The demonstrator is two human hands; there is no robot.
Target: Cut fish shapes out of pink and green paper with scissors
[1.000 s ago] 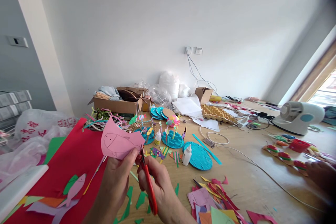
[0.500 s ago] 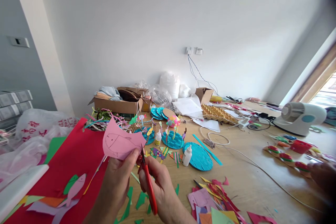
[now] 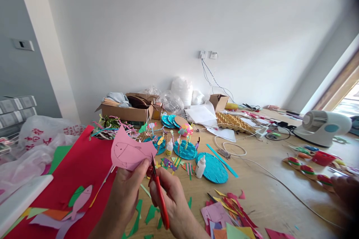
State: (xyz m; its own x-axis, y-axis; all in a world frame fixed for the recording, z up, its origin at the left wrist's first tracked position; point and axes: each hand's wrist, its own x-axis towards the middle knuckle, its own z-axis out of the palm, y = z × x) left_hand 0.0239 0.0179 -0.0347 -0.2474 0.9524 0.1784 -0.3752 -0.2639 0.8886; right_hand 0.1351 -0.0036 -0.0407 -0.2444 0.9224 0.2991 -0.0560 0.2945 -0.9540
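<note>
A piece of pink paper (image 3: 131,149) with a fish drawn on it is pinched between the thumb and fingers of my left hand (image 3: 127,183). My right hand (image 3: 171,190) grips red-handled scissors (image 3: 159,198), whose blades meet the paper's right edge near my left thumb. Below my hands lie green paper scraps (image 3: 151,214). To the left, on a large red sheet (image 3: 70,164), rest a cut-out pink fish (image 3: 81,201) and a green one (image 3: 76,195). A heap of colored paper scraps (image 3: 227,216) lies to the right of my right hand.
Blue painted discs (image 3: 212,168) and white glue bottles (image 3: 200,167) stand beyond my hands. Farther back are a cardboard box (image 3: 126,112) and an egg tray (image 3: 234,122). A white fan (image 3: 322,129) and another person's hand (image 3: 343,188) are at the right, with a cable (image 3: 275,177) crossing the table.
The view has shifted very slightly, so everything sits a little farther right. Both hands, the pink paper and the scissors keep nearly the same position relative to each other.
</note>
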